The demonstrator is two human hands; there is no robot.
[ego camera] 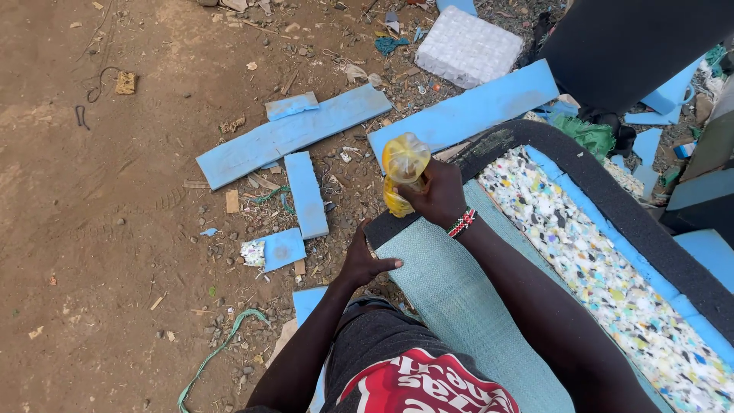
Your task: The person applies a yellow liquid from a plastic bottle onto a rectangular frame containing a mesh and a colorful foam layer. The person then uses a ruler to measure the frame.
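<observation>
Holding: right hand (437, 195) closed round yellow plastic bottle (402, 171)
Pressing: left hand (365, 261) open, flat on pale green fabric (451, 294)
Beside: multicoloured chip foam (604, 275); blue foam strips (290, 134)

The bottle (403, 172) is above the cushion's (459, 306) far corner; foam strips (290, 134) lie left (on the ground (92, 252)).

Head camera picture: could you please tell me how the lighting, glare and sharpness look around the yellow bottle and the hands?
Head view: soft, even daylight with only faint shadows on the dirt ground; a bright glint on the yellow bottle in the right hand; the left hand on the green fabric is sharp, no motion blur; slight wide-angle stretching toward the frame edges.
</observation>
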